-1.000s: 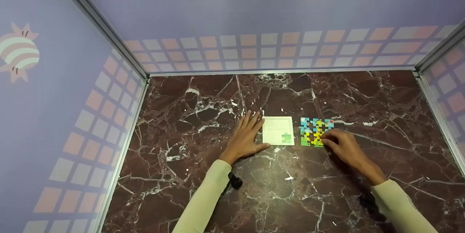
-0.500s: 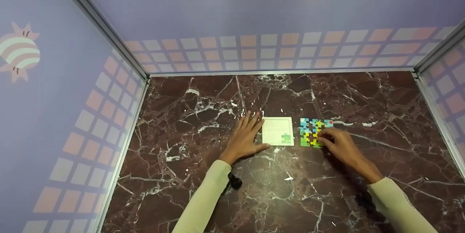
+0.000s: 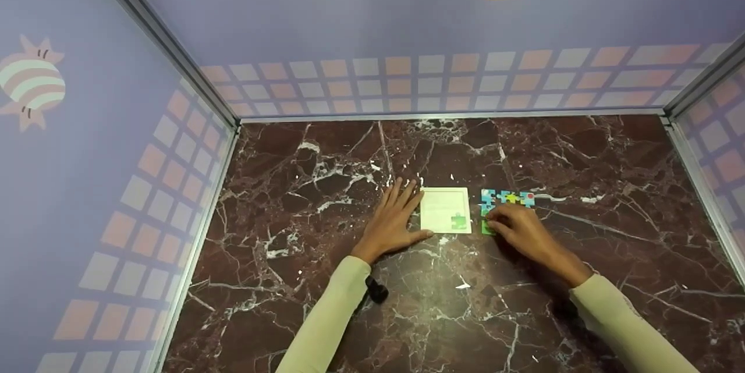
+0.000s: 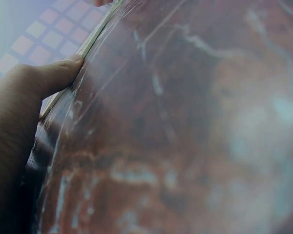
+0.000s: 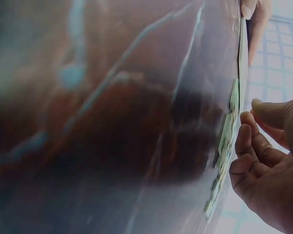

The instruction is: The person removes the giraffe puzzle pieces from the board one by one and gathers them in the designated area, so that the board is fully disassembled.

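Observation:
A pale square puzzle tray (image 3: 436,210) lies on the table with one green jigsaw piece (image 3: 459,221) in its near right corner. My left hand (image 3: 391,223) rests flat at the tray's left side, fingers spread, and the thumb (image 4: 68,73) touches the tray's edge. To the right of the tray lie several colourful jigsaw pieces (image 3: 512,198). Over their near part is my right hand (image 3: 524,233), hiding some of them. In the right wrist view its thumb and index fingertip meet in a pinch, the other fingers curled. Whether a piece sits between those tips is hidden.
Dark red marbled tabletop (image 3: 326,216) surrounds the tray. A purple patterned wall (image 3: 361,29) rises along the back, with side walls at left and right. A small black object (image 3: 377,290) sits at the left wrist.
My right hand has shifted left across the pieces toward the tray, covering the near left ones and uncovering table at the right. The left hand and tray have stayed put.

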Motion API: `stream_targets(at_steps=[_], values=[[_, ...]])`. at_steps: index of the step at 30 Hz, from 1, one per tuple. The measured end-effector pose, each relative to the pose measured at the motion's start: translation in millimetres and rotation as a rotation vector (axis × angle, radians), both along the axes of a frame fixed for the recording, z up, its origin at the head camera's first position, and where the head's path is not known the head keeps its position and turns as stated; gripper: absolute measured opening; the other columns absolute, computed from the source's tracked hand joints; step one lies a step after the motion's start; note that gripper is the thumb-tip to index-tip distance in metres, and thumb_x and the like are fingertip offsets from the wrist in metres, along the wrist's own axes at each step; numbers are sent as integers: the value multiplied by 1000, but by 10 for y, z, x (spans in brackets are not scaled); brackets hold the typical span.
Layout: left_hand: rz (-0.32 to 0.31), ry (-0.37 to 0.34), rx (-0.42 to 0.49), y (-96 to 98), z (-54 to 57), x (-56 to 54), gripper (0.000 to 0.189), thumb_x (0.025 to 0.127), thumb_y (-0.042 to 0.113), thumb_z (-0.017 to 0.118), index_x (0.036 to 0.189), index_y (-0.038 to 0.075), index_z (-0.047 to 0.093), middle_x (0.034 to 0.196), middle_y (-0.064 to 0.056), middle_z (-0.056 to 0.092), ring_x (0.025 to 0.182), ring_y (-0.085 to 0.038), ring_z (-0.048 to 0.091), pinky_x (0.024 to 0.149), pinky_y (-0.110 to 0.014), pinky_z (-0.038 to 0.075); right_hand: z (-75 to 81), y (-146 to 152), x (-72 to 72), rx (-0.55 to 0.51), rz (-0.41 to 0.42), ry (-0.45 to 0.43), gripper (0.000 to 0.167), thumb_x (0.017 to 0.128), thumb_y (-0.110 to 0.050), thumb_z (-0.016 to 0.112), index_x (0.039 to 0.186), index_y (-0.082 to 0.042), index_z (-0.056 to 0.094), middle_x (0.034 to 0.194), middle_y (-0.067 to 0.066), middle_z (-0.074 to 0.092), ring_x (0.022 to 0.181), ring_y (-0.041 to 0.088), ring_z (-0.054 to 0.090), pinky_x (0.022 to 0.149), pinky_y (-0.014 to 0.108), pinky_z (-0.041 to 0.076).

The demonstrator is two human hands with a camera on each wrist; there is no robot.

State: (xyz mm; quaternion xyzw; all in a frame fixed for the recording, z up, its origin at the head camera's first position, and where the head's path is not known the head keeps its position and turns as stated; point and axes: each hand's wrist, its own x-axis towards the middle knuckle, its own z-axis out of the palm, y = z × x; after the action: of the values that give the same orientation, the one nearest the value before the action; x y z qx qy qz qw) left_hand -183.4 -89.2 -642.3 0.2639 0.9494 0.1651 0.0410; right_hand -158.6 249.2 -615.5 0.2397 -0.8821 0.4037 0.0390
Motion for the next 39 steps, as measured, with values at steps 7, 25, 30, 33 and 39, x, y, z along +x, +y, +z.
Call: stream_targets(at_steps=[7, 25, 30, 33, 39], values=[[-8, 11, 7, 0, 15, 3, 103, 99, 79, 59, 176, 16, 32, 185, -9, 13, 171, -38, -1, 139, -53, 0, 23, -169, -46, 32, 45, 8, 11, 92, 4, 85, 102, 0, 81, 96, 7, 77, 82, 16, 69, 70, 32, 60], [-3, 9, 12, 2, 11, 4, 102, 99, 79, 59, 176, 17, 32, 186, -9, 12, 171, -37, -1, 138, -52, -1, 47, -398, -135, 83, 101, 0, 16, 91, 2, 87, 106, 2, 80, 98, 10, 76, 86, 22, 69, 77, 38, 60], [-7, 7, 23, -9, 9, 7, 103, 99, 78, 60, 176, 17, 32, 186, -9, 12, 171, -37, -1, 139, -53, 0, 32, -446, -163, 107, 115, 14, 19, 90, 1, 88, 107, 4, 80, 96, 11, 72, 82, 22, 68, 72, 37, 61], [-8, 12, 13, -9, 0, 1, 103, 99, 79, 59, 176, 17, 31, 186, -9, 12, 171, -37, 0, 139, -52, 0, 35, -469, -170, 135, 114, 20, 21, 90, -1, 88, 109, 4, 80, 96, 12, 71, 82, 23, 67, 73, 39, 59], [-10, 19, 2, -4, -9, -5, 104, 99, 80, 57, 176, 17, 31, 186, -9, 11, 171, -36, -1, 139, -51, -2, 46, -502, -170, 170, 114, -13, 25, 92, -4, 88, 114, 4, 79, 101, 12, 68, 85, 22, 64, 75, 40, 57]])
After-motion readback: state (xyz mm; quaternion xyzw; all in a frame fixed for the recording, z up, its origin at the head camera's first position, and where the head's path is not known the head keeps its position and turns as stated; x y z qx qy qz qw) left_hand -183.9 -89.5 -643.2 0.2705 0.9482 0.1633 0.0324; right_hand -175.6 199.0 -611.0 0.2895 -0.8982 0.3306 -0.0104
